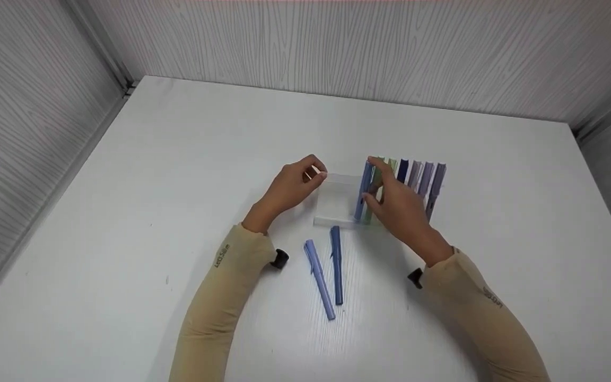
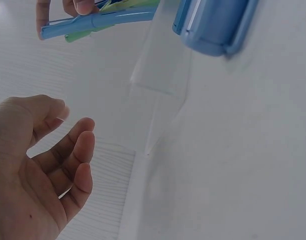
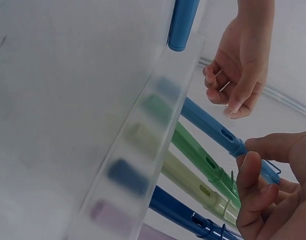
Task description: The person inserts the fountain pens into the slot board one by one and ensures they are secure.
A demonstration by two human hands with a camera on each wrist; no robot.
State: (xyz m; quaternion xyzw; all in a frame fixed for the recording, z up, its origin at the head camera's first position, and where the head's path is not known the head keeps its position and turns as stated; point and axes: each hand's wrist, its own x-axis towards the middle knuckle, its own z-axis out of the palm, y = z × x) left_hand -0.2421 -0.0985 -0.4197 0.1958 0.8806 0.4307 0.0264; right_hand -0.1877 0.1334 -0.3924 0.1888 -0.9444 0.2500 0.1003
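Observation:
A light blue pen (image 1: 362,196) stands in a frosted clear pen holder (image 1: 333,222), at the left of a row of pens. My right hand (image 1: 403,209) pinches its upper part between thumb and fingers, as the right wrist view also shows. My left hand (image 1: 289,188) hovers by the holder's left end, fingers loosely bent and nothing between them. Beside the held pen stand a green pen (image 3: 200,156), a pale green pen (image 3: 190,186) and a dark blue pen (image 3: 175,209). Several purple-toned pens, one a greyish purple pen (image 1: 437,180), fill the right end, partly behind my right hand.
Two capped pens lie on the white table (image 1: 125,223) in front of the holder: a periwinkle pen (image 1: 320,281) and a darker blue pen (image 1: 337,270). Wood-grain panels (image 1: 305,48) enclose the table at the back and sides.

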